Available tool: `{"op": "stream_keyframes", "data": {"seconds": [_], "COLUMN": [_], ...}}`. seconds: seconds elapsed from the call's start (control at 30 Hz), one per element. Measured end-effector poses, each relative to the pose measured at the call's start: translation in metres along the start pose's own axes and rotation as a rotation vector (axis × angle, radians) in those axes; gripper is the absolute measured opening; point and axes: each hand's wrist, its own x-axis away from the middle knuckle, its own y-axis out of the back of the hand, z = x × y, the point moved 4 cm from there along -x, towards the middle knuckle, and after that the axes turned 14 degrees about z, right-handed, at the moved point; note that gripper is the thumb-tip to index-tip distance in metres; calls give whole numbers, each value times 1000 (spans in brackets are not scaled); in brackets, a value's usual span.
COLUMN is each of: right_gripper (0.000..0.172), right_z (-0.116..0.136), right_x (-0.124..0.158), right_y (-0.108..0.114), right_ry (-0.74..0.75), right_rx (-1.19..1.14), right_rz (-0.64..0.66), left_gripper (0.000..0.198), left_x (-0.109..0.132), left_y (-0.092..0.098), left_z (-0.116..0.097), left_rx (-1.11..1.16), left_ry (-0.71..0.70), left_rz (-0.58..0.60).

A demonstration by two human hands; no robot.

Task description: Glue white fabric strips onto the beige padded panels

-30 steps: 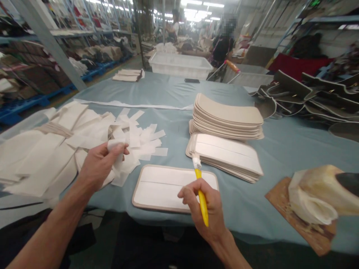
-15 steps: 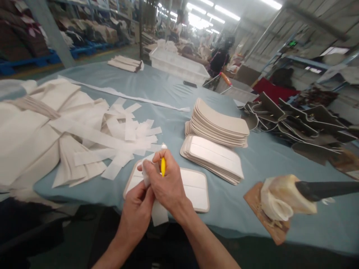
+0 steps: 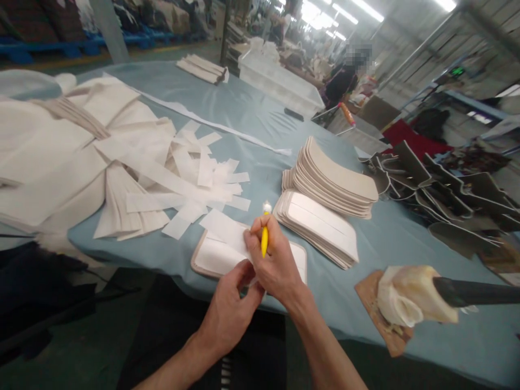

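Note:
A white strip (image 3: 223,228) runs slantwise over a pale panel (image 3: 211,259) with a beige border, which lies near the table edge. My right hand (image 3: 278,265) is closed, pinching the strip between thumb and fingers. It also holds a slim yellow pen-like tool (image 3: 265,241) with a whitish tip, pointing up and away from me. Just below, my left hand (image 3: 235,295) has its fingers curled together at the near part of the strip; that part is mostly hidden. Left of my hands lies a loose pile of similar white strips (image 3: 190,184).
Stacked beige panels (image 3: 337,176) and white-faced panels (image 3: 325,225) stand right of my hands. A dark-handled, cloth-wrapped tool (image 3: 418,295) rests on a brown board (image 3: 365,290). Beige fabric pieces (image 3: 52,168) cover the left. Behind are a white bin (image 3: 280,81) and a person (image 3: 345,76).
The view has shifted. The strip, bunched between my hands before, now spreads flat across the panel's left part. My right hand still holds the yellow tool; my left hand sits lower, beneath it.

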Motion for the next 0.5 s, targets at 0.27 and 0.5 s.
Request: {"op": "stream_keyframes", "data": {"seconds": [0.27,0.5], "right_gripper": [14,16], "right_z": [-24,-26], "right_x": [18,14], "right_y": [0,-19], "right_ry": [-80,-153], "right_rx": [149,252], "right_rz": [236,127], "left_gripper": [57,59], "left_x": [15,8], "left_y": [42,39], "left_z": [7,11], "left_rx": [384,320], "left_ry": [146,146], "left_rz": [-364,-396]}}
